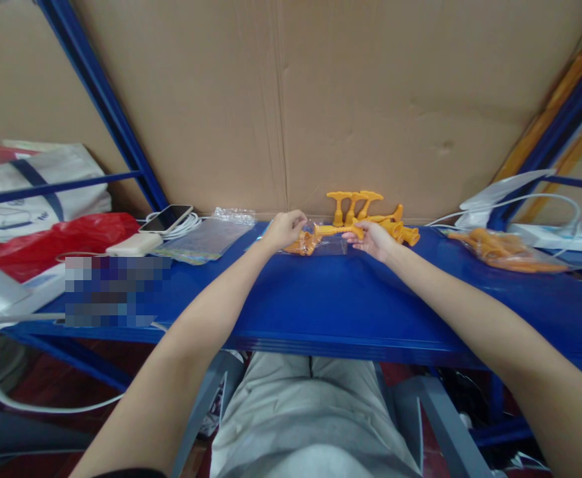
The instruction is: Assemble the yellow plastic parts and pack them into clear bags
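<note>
My right hand (374, 241) is closed on the end of a yellow T-shaped plastic piece (334, 230), which lies sideways and points left. The far tip of that piece is at a clear plastic bag (338, 245) holding more yellow pieces (303, 245). My left hand (285, 230) is at the bag's left side, its fingers curled on the film. Whether the tip is inside the bag or just in front of it, I cannot tell. Behind my right hand, several loose yellow pieces (354, 207) stand upright or lie in a heap against the cardboard.
A filled bag of yellow pieces (502, 251) lies at the right. Flat clear bags (204, 238), a phone (166, 219), a white power bank (134, 245) and a red plastic bag (72, 242) are at the left. Cardboard (271, 99) backs the blue shelf (315, 312); cables trail at both sides.
</note>
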A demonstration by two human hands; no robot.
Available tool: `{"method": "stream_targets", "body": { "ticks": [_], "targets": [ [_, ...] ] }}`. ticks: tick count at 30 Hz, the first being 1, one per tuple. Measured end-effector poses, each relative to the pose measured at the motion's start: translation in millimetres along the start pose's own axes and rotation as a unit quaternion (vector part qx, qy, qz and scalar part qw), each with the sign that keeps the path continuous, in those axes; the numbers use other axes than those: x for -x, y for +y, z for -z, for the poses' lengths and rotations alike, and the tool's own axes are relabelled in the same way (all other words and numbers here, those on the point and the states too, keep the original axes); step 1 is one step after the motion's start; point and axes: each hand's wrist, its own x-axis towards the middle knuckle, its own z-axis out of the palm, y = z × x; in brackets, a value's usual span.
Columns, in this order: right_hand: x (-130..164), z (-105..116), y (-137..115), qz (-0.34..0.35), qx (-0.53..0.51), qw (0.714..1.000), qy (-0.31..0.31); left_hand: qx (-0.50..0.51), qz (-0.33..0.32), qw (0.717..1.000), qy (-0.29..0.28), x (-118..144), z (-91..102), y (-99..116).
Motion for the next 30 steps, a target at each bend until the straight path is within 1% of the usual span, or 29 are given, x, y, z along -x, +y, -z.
{"method": "stream_targets", "body": {
  "ticks": [2,4,7,13,17,19,22,24,26,27,28,29,30],
  "targets": [
    [-2,1,1,0.011,0.007,1.0,-0.006,0.004,-0.001,1.0,-0.005,0,-0.1,2],
    [-4,2,3,0.015,0.014,0.999,-0.037,0.006,-0.001,1.0,-0.012,0,-0.9,4],
    [-4,0,6,0.002,0.014,0.996,-0.088,0.009,-0.009,1.0,-0.016,0,-2.7,8],
    [-7,-5,13,-0.005,-0.003,0.99,-0.141,0.023,-0.031,0.999,-0.005,0,-4.2,13],
    [-10,-10,19,-0.009,0.011,0.984,-0.179,0.032,-0.041,0.998,-0.022,1,-5.1,19],
    [-11,-14,19,-0.017,0.025,0.983,-0.183,0.033,-0.041,0.998,-0.035,0,-4.8,20],
    [-13,-17,15,-0.04,0.048,0.985,-0.163,0.038,-0.03,0.998,-0.039,-2,0.4,17],
    [-17,-17,12,-0.05,0.058,0.986,-0.146,0.022,0.009,1.0,-0.02,-5,7.6,10],
    [-20,-16,11,-0.051,0.068,0.987,-0.139,-0.037,0.092,0.995,0.003,-6,15.9,-1],
    [-22,-16,10,-0.05,0.076,0.986,-0.138,-0.08,0.142,0.987,0.008,-5,19.6,-7],
    [-23,-16,10,-0.048,0.085,0.985,-0.14,-0.12,0.19,0.974,0.0,-4,22.8,-13],
    [-23,-17,9,-0.049,0.091,0.984,-0.145,-0.148,0.228,0.962,-0.02,-2,25.2,-19],
    [-24,-18,9,-0.05,0.095,0.983,-0.151,-0.161,0.258,0.951,-0.059,0,26.8,-24]
  ]
}}
